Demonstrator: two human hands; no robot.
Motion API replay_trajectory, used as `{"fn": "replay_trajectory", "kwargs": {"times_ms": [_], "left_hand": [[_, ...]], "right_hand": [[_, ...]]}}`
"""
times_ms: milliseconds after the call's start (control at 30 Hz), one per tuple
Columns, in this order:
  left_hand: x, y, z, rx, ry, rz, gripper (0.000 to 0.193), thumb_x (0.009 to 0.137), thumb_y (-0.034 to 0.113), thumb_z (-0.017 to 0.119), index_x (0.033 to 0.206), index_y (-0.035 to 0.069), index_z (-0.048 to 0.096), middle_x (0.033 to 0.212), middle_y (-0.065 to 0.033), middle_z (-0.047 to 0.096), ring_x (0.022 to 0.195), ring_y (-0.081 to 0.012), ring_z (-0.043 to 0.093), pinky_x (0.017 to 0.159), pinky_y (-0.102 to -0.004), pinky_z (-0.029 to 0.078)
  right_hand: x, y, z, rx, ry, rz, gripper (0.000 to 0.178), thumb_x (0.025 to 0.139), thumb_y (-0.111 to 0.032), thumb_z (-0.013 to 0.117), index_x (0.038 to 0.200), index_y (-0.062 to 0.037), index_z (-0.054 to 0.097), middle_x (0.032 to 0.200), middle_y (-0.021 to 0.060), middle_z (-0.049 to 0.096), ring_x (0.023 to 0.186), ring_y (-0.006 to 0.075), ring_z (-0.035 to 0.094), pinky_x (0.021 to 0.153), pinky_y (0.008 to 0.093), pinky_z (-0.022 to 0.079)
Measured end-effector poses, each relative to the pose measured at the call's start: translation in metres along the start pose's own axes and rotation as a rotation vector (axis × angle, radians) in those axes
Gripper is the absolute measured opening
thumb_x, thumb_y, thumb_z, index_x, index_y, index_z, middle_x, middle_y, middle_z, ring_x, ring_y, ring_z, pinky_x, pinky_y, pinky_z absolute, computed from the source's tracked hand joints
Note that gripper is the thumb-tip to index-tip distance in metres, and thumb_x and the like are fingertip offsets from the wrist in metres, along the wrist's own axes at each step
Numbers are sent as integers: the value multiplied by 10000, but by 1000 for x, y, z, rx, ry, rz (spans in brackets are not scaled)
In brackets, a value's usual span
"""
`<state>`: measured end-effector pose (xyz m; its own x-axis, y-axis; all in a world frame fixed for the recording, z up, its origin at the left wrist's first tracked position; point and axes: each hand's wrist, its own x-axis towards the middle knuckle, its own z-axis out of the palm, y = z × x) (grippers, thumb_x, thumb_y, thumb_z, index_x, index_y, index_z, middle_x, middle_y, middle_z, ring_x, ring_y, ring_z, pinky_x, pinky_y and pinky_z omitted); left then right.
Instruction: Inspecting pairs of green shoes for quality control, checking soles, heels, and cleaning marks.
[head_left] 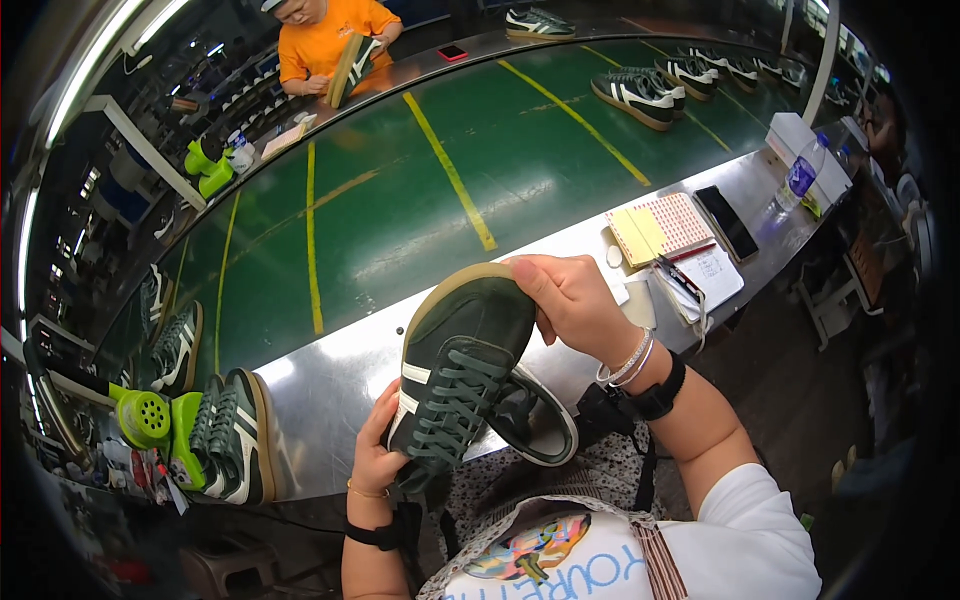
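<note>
In front of my chest I hold a dark green sneaker (pixel 475 330) with white stripes, dark green laces and a gum-coloured sole, its toe tipped up and away from me. My right hand (pixel 575 305) pinches the toe edge, thumb on top. At the other side my left hand (pixel 378 448) closes around the sneaker near its heel; some fingers are hidden beneath. A shoe collar (pixel 548 425) with a pale lining shows behind the laces; I cannot tell whether it belongs to a second sneaker. Left of my hands, a pair of matching sneakers (pixel 240 430) rests at the bench's end.
A green conveyor belt (pixel 370 230) with yellow lines runs beyond the metal bench (pixel 310 430). Notepads (pixel 665 235), a phone (pixel 726 222) and a bottle (pixel 800 172) lie or stand right. A lime-green device (pixel 150 420) is left. Across, a person (pixel 330 50) in orange holds a sneaker.
</note>
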<state>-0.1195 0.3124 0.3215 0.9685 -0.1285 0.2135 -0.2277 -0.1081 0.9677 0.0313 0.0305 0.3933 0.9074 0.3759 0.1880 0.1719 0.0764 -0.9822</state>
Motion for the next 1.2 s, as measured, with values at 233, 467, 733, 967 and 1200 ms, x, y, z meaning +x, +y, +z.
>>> {"fn": "replay_trajectory", "kwargs": {"times_ms": [233,467,733,967,1200], "left_hand": [[-6,-4,-3,-22,20,-32,707,704,-29,657,1356,165,464,1431,-212,353,1323,-335,353,1058,-405,301],[-11,17,2,-149,333,-116,711,688,-103,568,1365,54,418,1384,-161,419,1255,-258,439,1036,-356,348],[-15,48,6,538,662,-208,719,602,-58,510,1312,51,480,1380,-157,404,1264,-295,388,1058,-366,298],[-15,57,71,1284,354,-334,645,690,174,718,1288,62,504,1411,-274,302,1237,-400,352,992,-505,279],[-2,55,47,958,334,-224,446,824,144,631,1245,42,521,1213,-204,548,1038,-319,512,891,-370,408]], "right_hand": [[-1,-5,-1,62,-105,4,451,965,-382,457,974,24,654,579,35,572,449,86,549,414,208,426],[-14,29,-8,-68,-180,168,660,898,-293,584,1373,52,282,1303,231,460,1077,261,576,856,338,497],[-64,32,16,-565,-468,261,635,733,-96,609,1331,-68,400,1065,290,576,900,416,601,818,443,460],[-93,11,53,-1215,-14,-340,367,711,-96,630,1077,-126,619,1206,147,529,1067,330,499,885,475,398],[-88,17,43,-1001,-197,-235,318,738,-98,663,1052,-102,613,1156,124,496,1061,294,468,897,451,379]]}}
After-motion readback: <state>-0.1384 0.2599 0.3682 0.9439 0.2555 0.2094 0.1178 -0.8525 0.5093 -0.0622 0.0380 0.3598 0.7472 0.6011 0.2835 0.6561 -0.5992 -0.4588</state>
